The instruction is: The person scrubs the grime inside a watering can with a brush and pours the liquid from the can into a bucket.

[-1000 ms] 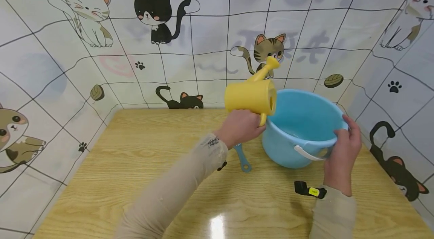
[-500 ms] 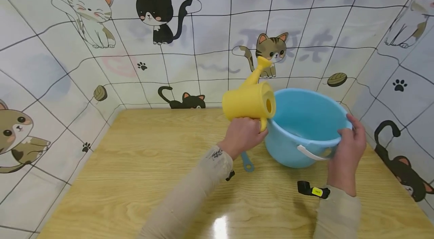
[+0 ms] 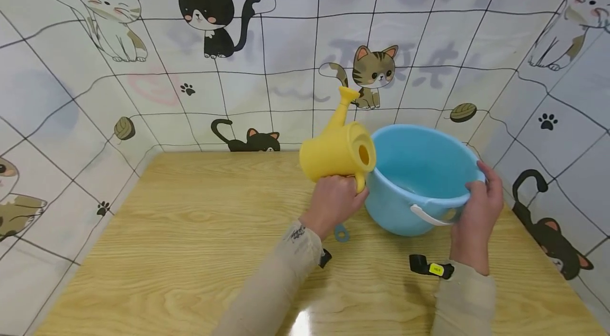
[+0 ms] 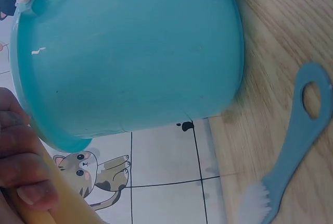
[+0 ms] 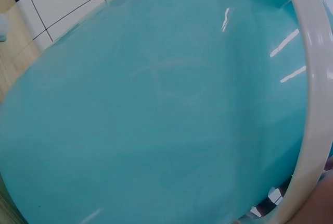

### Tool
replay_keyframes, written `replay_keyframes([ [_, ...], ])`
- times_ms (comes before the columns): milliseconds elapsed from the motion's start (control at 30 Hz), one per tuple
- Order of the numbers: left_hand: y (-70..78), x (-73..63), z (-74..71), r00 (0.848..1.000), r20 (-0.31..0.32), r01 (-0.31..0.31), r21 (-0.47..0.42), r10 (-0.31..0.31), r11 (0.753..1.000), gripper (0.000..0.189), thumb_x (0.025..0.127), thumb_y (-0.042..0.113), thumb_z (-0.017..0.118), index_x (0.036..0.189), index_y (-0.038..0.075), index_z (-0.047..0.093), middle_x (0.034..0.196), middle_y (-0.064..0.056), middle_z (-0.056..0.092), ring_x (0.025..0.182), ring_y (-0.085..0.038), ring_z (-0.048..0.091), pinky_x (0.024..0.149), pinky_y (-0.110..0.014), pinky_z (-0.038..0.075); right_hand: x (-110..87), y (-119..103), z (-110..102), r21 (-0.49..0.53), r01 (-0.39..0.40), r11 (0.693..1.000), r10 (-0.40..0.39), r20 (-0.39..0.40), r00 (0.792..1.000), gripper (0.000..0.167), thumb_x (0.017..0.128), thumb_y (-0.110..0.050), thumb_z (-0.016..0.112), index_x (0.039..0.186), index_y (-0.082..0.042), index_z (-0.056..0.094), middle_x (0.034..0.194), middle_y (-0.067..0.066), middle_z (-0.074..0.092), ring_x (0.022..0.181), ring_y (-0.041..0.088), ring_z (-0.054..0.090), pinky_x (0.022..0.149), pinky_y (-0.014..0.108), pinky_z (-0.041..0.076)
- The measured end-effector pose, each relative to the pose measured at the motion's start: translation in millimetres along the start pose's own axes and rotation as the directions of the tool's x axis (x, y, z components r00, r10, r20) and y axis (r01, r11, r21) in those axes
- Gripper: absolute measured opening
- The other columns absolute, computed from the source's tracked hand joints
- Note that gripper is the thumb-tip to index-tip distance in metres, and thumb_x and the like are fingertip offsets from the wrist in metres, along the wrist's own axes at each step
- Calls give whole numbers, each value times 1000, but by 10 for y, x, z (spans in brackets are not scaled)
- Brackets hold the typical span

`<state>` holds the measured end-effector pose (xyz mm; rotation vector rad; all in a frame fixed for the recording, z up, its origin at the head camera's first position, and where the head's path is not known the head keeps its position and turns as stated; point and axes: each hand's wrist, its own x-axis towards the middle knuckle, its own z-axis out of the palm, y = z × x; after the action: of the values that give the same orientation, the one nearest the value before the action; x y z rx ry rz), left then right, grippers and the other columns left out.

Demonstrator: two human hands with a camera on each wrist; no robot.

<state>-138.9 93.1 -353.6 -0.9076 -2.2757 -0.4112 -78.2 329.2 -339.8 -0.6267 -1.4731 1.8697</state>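
Observation:
My left hand (image 3: 335, 201) grips the handle of a yellow watering can (image 3: 333, 153), its fingers curled round it. The can is tipped on its side at the left rim of a light blue bucket (image 3: 405, 214), spout up towards the back wall. My right hand (image 3: 478, 209) holds the bucket's right rim, thumb inside and fingers outside. The bucket's white handle (image 3: 429, 216) hangs down its front; in the right wrist view this handle (image 5: 315, 78) runs along the right side. Fingers of the left hand (image 4: 26, 161) show at the left wrist view's edge.
A blue brush (image 4: 291, 146) with white bristles lies on the wooden table (image 3: 214, 219), left of the bucket; my left hand hides most of it in the head view. Walls with printed cats (image 3: 374, 74) stand behind and at both sides.
My left hand has lowered the watering can slightly and turned it, its spout swinging left to point more upward. The right hand keeps its hold on the bucket. The head view has shifted slightly.

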Motion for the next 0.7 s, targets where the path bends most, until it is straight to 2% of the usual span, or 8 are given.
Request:
replay_keyframes([
  [267,17,-57,25,999,-33,3,-7,-3,1000,40,82,28,50,47,20,33,43,9,28,36,-3,30,36,-17,21,3,-1,14,-3,1,1000,-1,-19,1000,41,87,-10,41,124,-25,48,133,-6,35,121,18,32,100,42,27],
  [533,60,-125,59,994,-99,31,-42,-35,999,41,81,24,49,45,20,31,42,10,23,36,-3,26,36,-16,19,-15,6,13,-6,14,1000,-14,-5,1000,41,87,-10,40,124,-25,48,134,-7,35,121,17,31,100,41,27],
  [700,84,-142,68,995,-87,52,-76,-59,996,40,82,24,49,46,19,31,41,9,25,35,-4,27,35,-16,20,-12,8,-5,-8,30,1000,-30,12,999,41,87,-10,39,125,-25,46,134,-6,34,122,17,30,100,41,26],
])
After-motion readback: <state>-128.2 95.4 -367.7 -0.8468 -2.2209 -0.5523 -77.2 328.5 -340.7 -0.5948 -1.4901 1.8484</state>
